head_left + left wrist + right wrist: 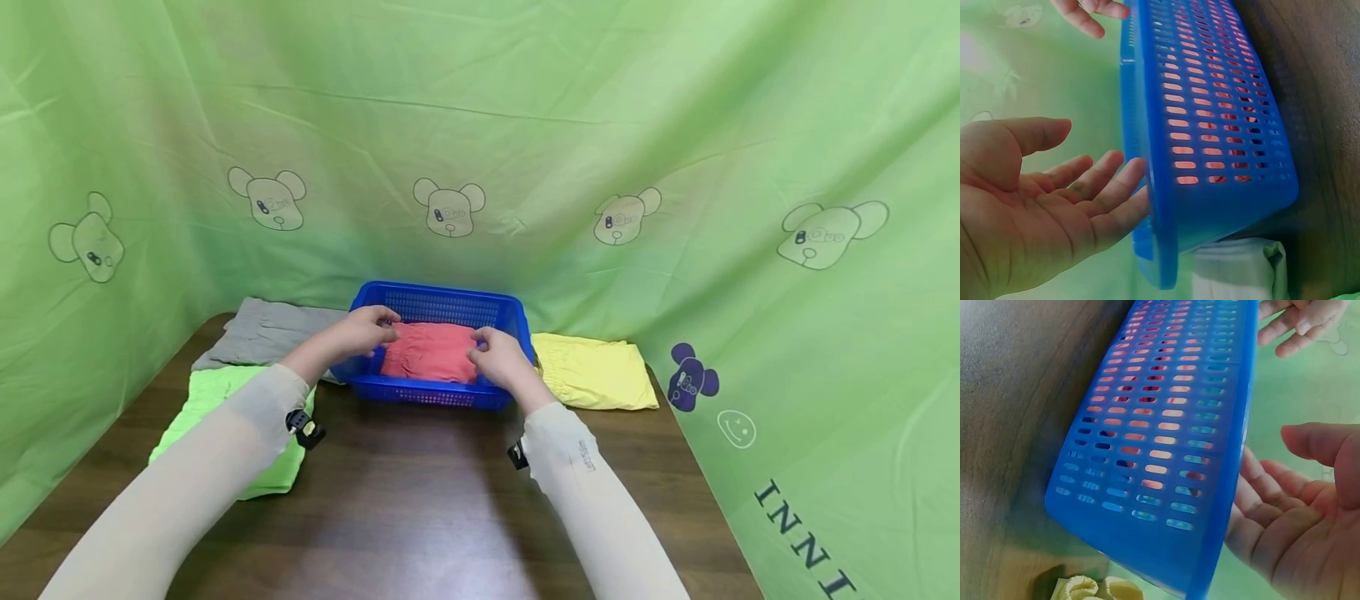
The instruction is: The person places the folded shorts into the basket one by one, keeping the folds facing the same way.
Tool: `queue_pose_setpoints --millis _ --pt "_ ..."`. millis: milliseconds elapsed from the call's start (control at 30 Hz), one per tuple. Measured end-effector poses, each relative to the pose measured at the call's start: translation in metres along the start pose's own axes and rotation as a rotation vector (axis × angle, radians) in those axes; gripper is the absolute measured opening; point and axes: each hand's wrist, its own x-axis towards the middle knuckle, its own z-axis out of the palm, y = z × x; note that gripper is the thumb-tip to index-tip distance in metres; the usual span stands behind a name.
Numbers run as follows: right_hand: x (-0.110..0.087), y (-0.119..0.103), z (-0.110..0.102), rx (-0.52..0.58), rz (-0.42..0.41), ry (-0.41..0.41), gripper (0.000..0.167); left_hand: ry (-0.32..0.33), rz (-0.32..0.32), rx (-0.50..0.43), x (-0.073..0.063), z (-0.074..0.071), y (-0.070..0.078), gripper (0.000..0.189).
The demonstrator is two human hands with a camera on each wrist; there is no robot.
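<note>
A folded coral-red garment with a gathered waistband (429, 352) lies inside the blue plastic basket (435, 393). At the garment's left end, my left hand (365, 330) is over the basket with its fingers loosely bent. My right hand (498, 357) is by the garment's right end, over the basket's right side. Both wrist views show relaxed, spread fingers with nothing between thumb and fingers. The red cloth shows through the slots of the basket wall (1229, 212). Whether any fingertips touch the cloth is hidden behind the rim (1235, 456).
Left of the basket lie a folded grey garment (270, 333) and, nearer, a bright green one (202, 396). A folded yellow garment (596, 371) lies to the right. All stand on a brown wooden table (420, 500), with a green curtain (525, 125) behind.
</note>
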Motion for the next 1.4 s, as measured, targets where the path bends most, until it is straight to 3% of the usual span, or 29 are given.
queue_pose_setpoints --millis 200,400,667,900,1200,1400 --pt "-0.009 -0.002 0.000 0.058 -0.079 0.006 0.039 -0.002 0.058 0.015 -0.014 -0.003 0.001 0.051" --pt "-0.019 -0.006 0.000 0.120 -0.152 0.047 0.034 0.049 0.129 0.001 -0.032 -0.005 -0.002 0.046" --pt "-0.036 -0.014 -0.003 0.224 -0.168 0.024 0.034 0.150 0.208 -0.005 -0.074 0.010 -0.009 0.041" --pt "-0.045 -0.017 0.000 0.278 -0.198 0.018 0.033 0.305 0.243 0.070 -0.107 0.022 -0.014 0.039" --pt "-0.060 -0.022 0.003 0.295 -0.282 0.020 0.033 0.342 0.261 0.169 -0.142 0.027 -0.031 0.038" --pt "-0.068 -0.032 0.008 0.239 -0.359 0.011 0.032 0.377 0.293 0.263 -0.159 0.017 -0.042 0.039"
